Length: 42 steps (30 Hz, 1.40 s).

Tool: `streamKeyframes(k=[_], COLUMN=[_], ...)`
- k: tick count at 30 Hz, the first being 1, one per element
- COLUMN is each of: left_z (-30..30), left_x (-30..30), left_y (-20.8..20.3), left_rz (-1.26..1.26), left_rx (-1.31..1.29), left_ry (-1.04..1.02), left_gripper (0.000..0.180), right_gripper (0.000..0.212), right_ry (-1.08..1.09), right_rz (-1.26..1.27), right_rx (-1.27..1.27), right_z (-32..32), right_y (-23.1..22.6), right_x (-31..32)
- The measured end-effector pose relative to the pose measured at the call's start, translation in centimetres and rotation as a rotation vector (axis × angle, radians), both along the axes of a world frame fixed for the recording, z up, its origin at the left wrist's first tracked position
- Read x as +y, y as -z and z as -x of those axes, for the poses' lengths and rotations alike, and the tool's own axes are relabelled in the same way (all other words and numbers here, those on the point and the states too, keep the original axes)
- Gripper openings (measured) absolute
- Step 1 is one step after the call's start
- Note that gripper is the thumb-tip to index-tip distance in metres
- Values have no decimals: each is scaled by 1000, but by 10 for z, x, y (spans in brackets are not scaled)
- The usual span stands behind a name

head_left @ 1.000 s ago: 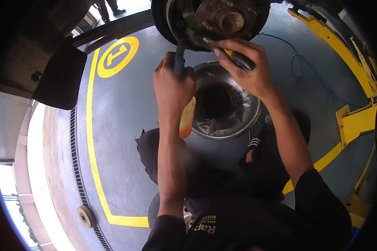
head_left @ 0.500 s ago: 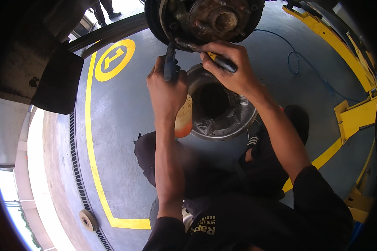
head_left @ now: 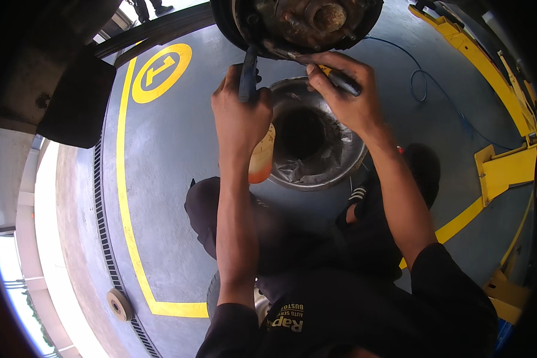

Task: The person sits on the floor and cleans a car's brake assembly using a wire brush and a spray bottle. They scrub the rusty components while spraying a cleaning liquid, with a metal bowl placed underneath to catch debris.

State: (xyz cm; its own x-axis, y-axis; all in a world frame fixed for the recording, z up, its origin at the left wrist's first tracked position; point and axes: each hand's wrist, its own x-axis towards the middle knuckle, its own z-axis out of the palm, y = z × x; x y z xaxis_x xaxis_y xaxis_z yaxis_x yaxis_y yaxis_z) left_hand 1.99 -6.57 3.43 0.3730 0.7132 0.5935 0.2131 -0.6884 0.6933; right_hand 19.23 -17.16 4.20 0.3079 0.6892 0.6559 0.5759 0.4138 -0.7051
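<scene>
At the top of the view is a rusty wheel hub with its drum brake parts (head_left: 307, 27). My left hand (head_left: 240, 113) is closed around a tool with a dark blue-grey handle (head_left: 249, 76), whose upper end reaches the lower left edge of the brake. My right hand (head_left: 355, 98) grips a tool with a black and yellow handle (head_left: 344, 82). Its metal end points left, against the brake's underside; the exact contact is too dark to make out. Below the hub sits a dirty round metal basin or rim (head_left: 316, 178) with a dark centre.
A translucent bottle with orange liquid (head_left: 260, 162) stands beside the basin, partly behind my left forearm. A yellow lift arm (head_left: 507, 173) and a blue hose (head_left: 423, 74) lie to the right. On the left are a floor grate (head_left: 104, 238) and a round disc (head_left: 120, 304). Someone's legs (head_left: 142, 9) show far off.
The hub and floor sit slightly higher in the view. My right hand has shifted a little to the right with its tool, away from my left hand. Both grips stay the same.
</scene>
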Motion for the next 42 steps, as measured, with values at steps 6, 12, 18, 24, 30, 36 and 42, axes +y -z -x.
streamKeyframes(k=[6, 12, 18, 24, 30, 36, 42], left_z=[3, 3, -9, -11, -13, -15, -10], left_x=[-1, -3, 1, -7, -2, -3, -3], left_y=[-2, -1, 14, 13, 23, 19, 12], left_rz=[61, 84, 25, 76, 56, 46, 52], left_rx=[-5, 72, 81, 139, 79, 123, 80], left_ry=[-9, -16, 16, -25, 11, -25, -35], left_gripper=[25, 24, 24, 23, 22, 22, 22], right_gripper=[18, 19, 17, 19, 18, 18, 18], right_ry=[-43, 10, 52, -77, 47, 88, -7], right_rz=[138, -37, 71, 52, 59, 48, -163], right_rx=[162, -173, -25, -28, 78, -90, -179], right_z=[-19, 8, -13, -23, -21, -37, 12], right_y=[18, 3, 2, 18, 13, 23, -3], right_x=[0, 7, -3, 2, -3, -13, 20])
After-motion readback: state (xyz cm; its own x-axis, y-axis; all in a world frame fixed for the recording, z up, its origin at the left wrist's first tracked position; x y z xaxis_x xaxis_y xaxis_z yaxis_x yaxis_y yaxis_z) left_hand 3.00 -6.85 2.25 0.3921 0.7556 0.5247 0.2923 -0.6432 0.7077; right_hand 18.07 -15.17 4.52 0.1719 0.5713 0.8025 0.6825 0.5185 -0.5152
